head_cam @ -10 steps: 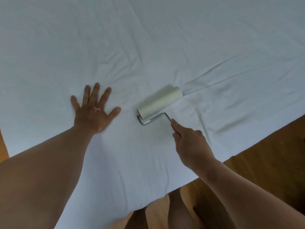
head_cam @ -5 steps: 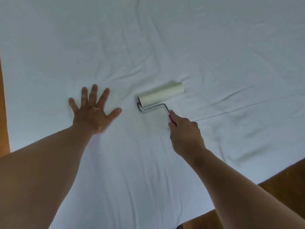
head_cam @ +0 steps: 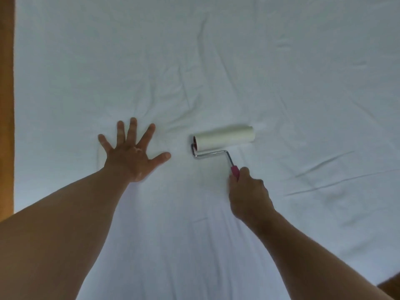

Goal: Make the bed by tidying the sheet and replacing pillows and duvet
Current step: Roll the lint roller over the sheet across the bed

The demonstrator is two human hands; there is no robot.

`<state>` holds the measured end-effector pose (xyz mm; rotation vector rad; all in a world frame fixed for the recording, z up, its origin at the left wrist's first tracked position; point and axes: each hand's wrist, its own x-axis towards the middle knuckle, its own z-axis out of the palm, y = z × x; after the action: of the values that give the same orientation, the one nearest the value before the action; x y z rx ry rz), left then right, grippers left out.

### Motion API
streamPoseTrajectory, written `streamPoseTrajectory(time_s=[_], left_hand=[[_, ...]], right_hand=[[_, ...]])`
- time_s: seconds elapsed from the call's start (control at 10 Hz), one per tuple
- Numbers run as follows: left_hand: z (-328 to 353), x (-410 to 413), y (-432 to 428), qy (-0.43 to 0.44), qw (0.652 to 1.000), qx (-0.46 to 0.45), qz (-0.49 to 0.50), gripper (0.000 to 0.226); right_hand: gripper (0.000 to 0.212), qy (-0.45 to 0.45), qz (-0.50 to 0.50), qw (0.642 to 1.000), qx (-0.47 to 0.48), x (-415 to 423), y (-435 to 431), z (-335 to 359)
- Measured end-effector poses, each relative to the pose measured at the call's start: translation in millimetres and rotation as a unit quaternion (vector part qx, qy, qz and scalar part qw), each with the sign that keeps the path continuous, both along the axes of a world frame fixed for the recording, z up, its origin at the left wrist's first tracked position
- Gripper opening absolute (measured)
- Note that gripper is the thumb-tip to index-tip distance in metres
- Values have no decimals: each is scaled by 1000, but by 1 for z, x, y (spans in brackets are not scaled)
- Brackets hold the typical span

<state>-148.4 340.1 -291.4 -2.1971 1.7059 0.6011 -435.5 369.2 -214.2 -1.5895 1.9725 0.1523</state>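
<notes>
A white sheet covers the bed and fills nearly the whole view, with creases running across its middle and right side. My left hand lies flat on the sheet with its fingers spread. To its right, my right hand grips the pink handle of a lint roller. The roller's white drum lies crosswise on the sheet, joined to the handle by a bent metal wire. No pillows or duvet are in view.
A strip of brown wood runs along the left edge of the bed. A small patch of wooden floor shows at the bottom right corner.
The roller has turned from a diagonal to lying level and sits further from the bed's near edge. The view has shifted onto the bed, so the floor has almost left the frame. My left hand stays flat.
</notes>
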Motion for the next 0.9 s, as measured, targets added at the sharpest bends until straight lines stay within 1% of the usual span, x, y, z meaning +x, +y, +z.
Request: streamPoseTrajectory(time_s=[0.1,0.2,0.3,0.4,0.5,0.6,0.7,0.8,0.9], left_hand=[[-6,1,-11,-16,999,-51,-5,98],[-12,5,-26,-27,995,-94,0,95],[-12,10,-49,-21,996,-89,17,94],[-11,19,-70,-28,996,-84,16,93],[-12,24,-84,-28,996,-78,19,93],[-16,26,-92,-27,996,-87,24,93],[-19,29,-99,-32,993,-107,28,93],[-16,33,-108,-32,994,-101,25,94],[-15,40,-117,-29,995,-95,23,95]], right_hand=[[31,-17,15,1000,3,27,-79,-10],[30,-20,42,999,22,27,-95,-16],[30,-73,-4,997,32,1,-54,-10],[16,-101,-41,994,28,-20,-10,3],[21,-36,-26,998,40,-15,-10,7],[32,-24,8,999,39,21,-70,5],[30,-22,70,997,24,68,-163,11],[32,-79,23,995,47,97,-225,12],[35,-43,55,997,45,77,-195,-2]])
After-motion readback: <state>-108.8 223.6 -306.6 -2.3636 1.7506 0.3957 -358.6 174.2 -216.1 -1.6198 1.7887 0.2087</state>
